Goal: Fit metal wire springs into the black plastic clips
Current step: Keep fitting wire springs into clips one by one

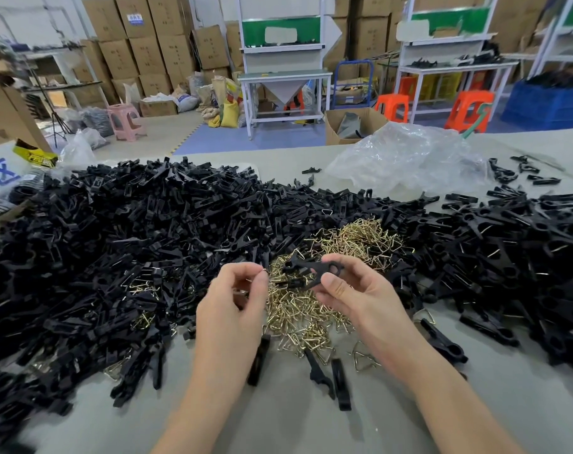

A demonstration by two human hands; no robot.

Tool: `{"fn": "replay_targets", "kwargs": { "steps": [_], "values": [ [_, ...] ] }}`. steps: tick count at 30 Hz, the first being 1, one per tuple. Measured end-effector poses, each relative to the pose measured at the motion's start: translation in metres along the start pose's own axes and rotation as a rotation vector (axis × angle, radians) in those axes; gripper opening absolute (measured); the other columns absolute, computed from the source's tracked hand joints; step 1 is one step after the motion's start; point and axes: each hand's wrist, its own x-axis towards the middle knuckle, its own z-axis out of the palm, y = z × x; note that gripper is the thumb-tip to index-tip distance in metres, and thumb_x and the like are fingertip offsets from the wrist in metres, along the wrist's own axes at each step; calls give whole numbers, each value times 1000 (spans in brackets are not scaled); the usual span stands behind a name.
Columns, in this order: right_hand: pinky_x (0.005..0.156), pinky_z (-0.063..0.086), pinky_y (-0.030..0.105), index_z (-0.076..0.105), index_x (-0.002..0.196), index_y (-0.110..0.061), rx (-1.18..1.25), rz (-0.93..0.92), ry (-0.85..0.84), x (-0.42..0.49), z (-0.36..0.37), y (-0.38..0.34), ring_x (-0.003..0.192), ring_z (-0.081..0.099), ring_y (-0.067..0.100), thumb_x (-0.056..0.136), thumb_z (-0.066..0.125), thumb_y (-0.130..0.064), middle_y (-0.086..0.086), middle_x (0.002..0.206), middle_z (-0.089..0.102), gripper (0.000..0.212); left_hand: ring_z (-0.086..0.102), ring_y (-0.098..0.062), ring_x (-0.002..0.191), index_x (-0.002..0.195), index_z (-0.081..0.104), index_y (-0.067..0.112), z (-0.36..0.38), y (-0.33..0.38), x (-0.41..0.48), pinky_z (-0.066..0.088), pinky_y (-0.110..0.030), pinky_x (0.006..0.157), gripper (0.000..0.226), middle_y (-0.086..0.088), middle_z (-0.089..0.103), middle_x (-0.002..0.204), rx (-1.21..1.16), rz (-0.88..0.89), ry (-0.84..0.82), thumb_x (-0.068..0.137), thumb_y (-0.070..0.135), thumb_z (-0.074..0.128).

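The left hand (236, 296), at lower centre of the frame, has its fingers curled and pinches a small wire spring (263, 271) between thumb and forefinger. The right hand (357, 293), just right of it, grips one black plastic clip (311, 268) between thumb and fingers, held level above the heap of brass-coloured springs (298, 309). Spring and clip are near each other but apart. Loose black clips (131, 240) cover the grey table (295, 427) from left to right. A clear plastic bag (406, 158) lies at upper right. A white sack (3, 173) at the left edge bears a blue boxed "X" mark. The blue label (134, 19) on a stacked carton is illegible.
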Motion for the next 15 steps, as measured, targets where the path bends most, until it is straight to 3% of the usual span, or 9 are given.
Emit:
{"fn": "replay_targets", "kwargs": {
  "steps": [2, 4, 8, 15],
  "values": [
    [86, 58, 23, 75, 105, -26, 7, -1, -35, -1, 2, 2, 102, 74, 25, 79, 78, -20, 4, 106, 77, 27, 59, -3, 65, 86, 69, 31, 5, 3, 0, 48, -13, 62, 8, 10, 68, 75, -253, -184, -90, 93, 29, 66],
    [89, 57, 23, 74, 106, -29, -47, -11, -76, -3, 6, 2, 105, 74, 23, 79, 79, -23, 4, 112, 76, 28, 59, -8, 64, 87, 72, 25, 10, 6, -3, 51, -17, 63, 9, 4, 67, 69, -434, -312, -181, 94, 23, 67],
    [93, 55, 23, 71, 107, -37, -231, -55, -111, -7, 10, 1, 106, 72, 14, 80, 81, -30, -3, 112, 76, 30, 59, -10, 65, 91, 72, 14, 19, 5, -4, 52, -21, 62, 7, 0, 67, 75, -630, -478, -151, 94, 17, 67],
    [83, 53, 16, 72, 101, -38, -267, -94, -103, -9, 16, -1, 98, 73, 12, 76, 82, -26, -5, 108, 77, 29, 59, -7, 65, 92, 72, 12, 16, 3, -4, 52, -21, 60, 9, 1, 68, 77, -596, -495, -130, 94, 20, 67]
  ]
}}
